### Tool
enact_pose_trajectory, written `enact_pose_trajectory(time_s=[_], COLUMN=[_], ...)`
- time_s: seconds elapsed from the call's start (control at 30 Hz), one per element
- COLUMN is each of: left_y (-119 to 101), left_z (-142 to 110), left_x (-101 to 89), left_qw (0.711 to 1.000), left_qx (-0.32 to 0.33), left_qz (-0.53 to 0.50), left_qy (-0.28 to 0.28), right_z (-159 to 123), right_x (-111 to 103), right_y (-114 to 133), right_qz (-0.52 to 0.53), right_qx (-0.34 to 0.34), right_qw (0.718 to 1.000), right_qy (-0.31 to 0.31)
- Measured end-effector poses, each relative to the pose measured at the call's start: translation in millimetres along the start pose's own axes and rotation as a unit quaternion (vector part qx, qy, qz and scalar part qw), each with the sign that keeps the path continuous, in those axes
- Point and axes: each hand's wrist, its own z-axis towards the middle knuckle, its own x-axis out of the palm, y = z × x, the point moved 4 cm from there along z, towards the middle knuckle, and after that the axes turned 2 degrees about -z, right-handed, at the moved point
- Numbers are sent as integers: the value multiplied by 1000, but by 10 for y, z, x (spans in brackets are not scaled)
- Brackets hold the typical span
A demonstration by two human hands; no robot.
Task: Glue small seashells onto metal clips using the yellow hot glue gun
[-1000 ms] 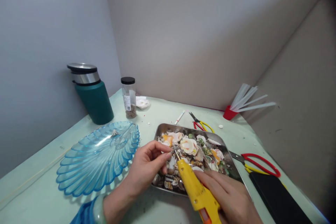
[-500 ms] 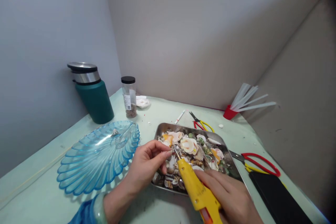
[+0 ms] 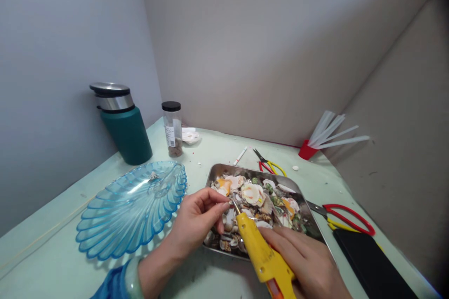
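My right hand (image 3: 305, 257) is wrapped round a yellow hot glue gun (image 3: 261, 250), whose metal nozzle points up and to the left. The thumb and forefinger of my left hand (image 3: 203, 215) pinch a small pale piece, perhaps a shell, right at the nozzle tip; it is too small and covered to make out fully. Both hands are above a metal tray (image 3: 217, 168) heaped with mixed seashells (image 3: 253, 195). Left of my left hand lies a blue, clear, shell-shaped dish (image 3: 129, 210) with one small shell (image 3: 153, 176) on it.
A green bottle (image 3: 126, 135) and a black-lidded jar (image 3: 172, 131) stand at the back left. Behind the tray lie small scissors (image 3: 269, 164) and a white stick (image 3: 240, 155). Glue sticks (image 3: 328, 131) fill a red cup (image 3: 307, 150). Larger scissors (image 3: 347, 219) and a black object (image 3: 372, 264) lie right.
The glue gun's nozzle has shifted very slightly left and up against the pinched piece. Otherwise both hands and the things on the table stay the same.
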Motion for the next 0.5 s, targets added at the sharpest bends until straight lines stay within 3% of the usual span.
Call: enact_pose_trajectory(time_s=[0.27, 0.5], left_y=[15, 39], left_z=[-1, 19], left_x=[-12, -16], left_qw=[1000, 1000], left_qx=[0, 6], left_qz=[17, 31], left_qy=[-6, 0], right_z=[-30, -3], right_x=[28, 13], right_y=[-5, 27], right_qz=[21, 9], right_qx=[0, -12], right_qw=[1000, 1000], right_qy=[-11, 15])
